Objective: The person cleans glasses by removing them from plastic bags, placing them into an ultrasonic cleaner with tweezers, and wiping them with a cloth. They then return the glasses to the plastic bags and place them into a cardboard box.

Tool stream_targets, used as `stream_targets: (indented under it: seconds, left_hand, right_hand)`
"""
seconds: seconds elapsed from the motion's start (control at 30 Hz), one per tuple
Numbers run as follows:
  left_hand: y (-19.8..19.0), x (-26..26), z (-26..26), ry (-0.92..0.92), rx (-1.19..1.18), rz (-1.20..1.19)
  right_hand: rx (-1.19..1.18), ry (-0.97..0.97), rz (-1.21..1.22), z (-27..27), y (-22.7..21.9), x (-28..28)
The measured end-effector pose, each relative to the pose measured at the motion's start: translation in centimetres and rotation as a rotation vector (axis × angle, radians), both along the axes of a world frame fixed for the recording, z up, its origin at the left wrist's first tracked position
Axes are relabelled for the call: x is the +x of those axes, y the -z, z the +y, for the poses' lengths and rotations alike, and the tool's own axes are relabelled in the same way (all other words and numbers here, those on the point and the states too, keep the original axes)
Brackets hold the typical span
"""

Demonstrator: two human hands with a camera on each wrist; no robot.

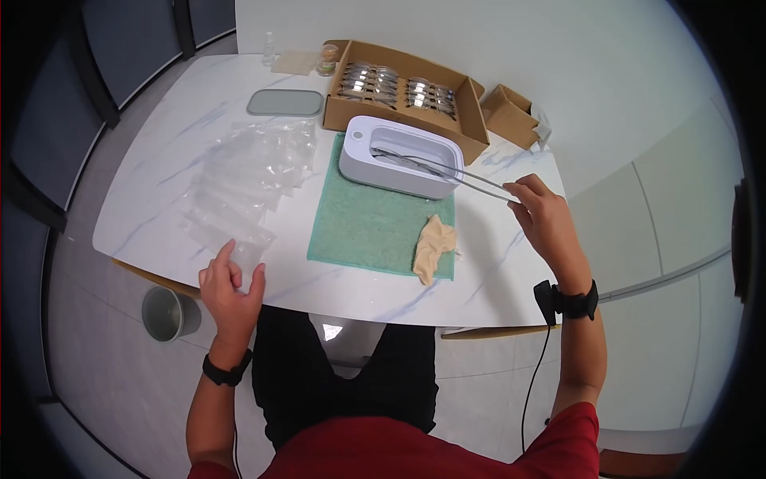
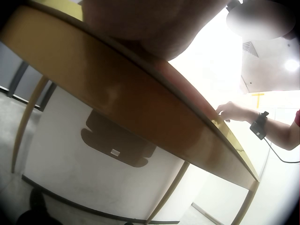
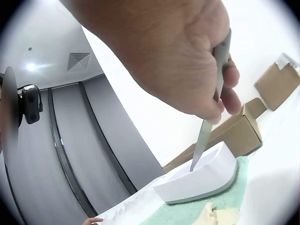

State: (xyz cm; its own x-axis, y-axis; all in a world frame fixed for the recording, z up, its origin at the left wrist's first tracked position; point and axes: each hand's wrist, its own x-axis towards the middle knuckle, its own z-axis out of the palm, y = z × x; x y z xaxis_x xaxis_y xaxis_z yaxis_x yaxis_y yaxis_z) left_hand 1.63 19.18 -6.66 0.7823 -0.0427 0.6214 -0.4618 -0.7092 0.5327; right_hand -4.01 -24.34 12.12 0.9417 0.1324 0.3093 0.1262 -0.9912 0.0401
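Observation:
My right hand (image 1: 547, 222) pinches the end of a pair of long metal tweezers (image 1: 483, 185). The tweezers slant down to the left into the basin of a white ultrasonic cleaner (image 1: 399, 177); thin dark shapes show around their tips. From the right wrist view, the tweezers (image 3: 202, 140) reach over the cleaner's rim (image 3: 201, 183), and the fingers partly cover their upper end. My left hand (image 1: 231, 289) rests at the table's front edge with its fingers loosely bent, beside clear plastic bags (image 1: 239, 188), holding nothing.
Under the cleaner lies a green towel (image 1: 359, 231) with a crumpled beige cloth (image 1: 434, 247) on it. Behind stands a cardboard box (image 1: 471, 132) with rows of eyeglasses (image 1: 367, 84). A grey lid (image 1: 285, 102), a small jar (image 1: 327, 60) and a smaller carton (image 1: 511, 116) are farther back.

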Motion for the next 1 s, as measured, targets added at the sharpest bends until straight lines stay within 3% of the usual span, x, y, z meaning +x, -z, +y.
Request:
stream_targets:
  seconds: [0.2,1.0]
  left_hand:
    - [0.0,0.1,-0.1,-0.015,0.024,-0.026]
    - [0.1,0.0,0.0,0.0,-0.002,0.006]
  right_hand:
    - [0.103,0.128,-0.025,0.2,-1.1,-0.7]
    - [-0.064,0.096,-0.071,0.4,-0.2,-0.6]
